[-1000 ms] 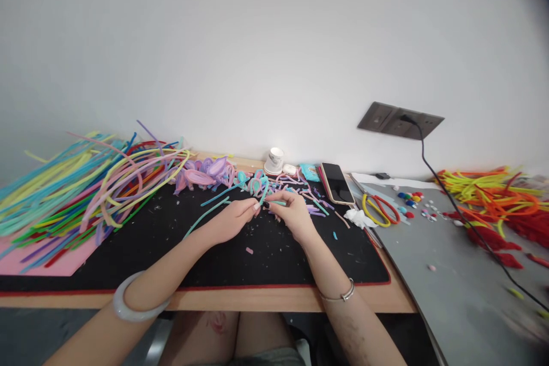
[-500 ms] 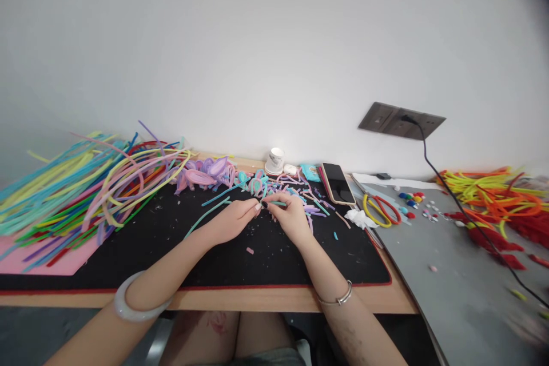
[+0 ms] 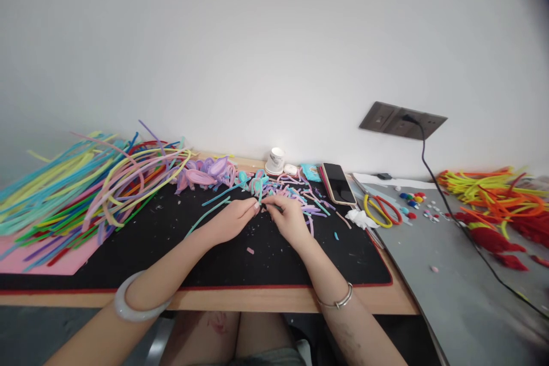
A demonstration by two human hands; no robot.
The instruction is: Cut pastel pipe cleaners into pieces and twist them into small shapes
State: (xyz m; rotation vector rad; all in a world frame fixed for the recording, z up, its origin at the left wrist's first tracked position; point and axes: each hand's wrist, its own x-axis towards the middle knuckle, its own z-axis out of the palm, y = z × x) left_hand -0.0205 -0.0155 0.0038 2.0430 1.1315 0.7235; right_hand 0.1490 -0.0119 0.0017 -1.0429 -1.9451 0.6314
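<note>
My left hand [image 3: 235, 220] is closed in a pinch on a short teal pipe cleaner [image 3: 259, 195], which points up from the fingertips. Beside it, my right hand [image 3: 288, 218] has its thumb and fingers bent together, their tips close to the same piece. Whether they grip it is too small to make out. Just beyond the hands lies a teal and pink coiled pipe-cleaner shape [image 3: 258, 182]. A long teal pipe cleaner [image 3: 206, 216] runs out from behind my left wrist across the black mat [image 3: 274, 266].
Bundled pipe cleaners [image 3: 86, 194] spread over the left side. Purple and pink looped shapes [image 3: 203, 174], a white cup [image 3: 275, 160] and a phone [image 3: 338, 183] line the wall side. To the right are scissors [image 3: 381, 210], crumpled tissue [image 3: 361, 218], pom-poms [image 3: 414, 200] and a black cable [image 3: 454, 206].
The teal piece pointed right, under my right fingers; now it stands up between the hands. My right fingers have shifted slightly, while my left hand has stayed almost still.
</note>
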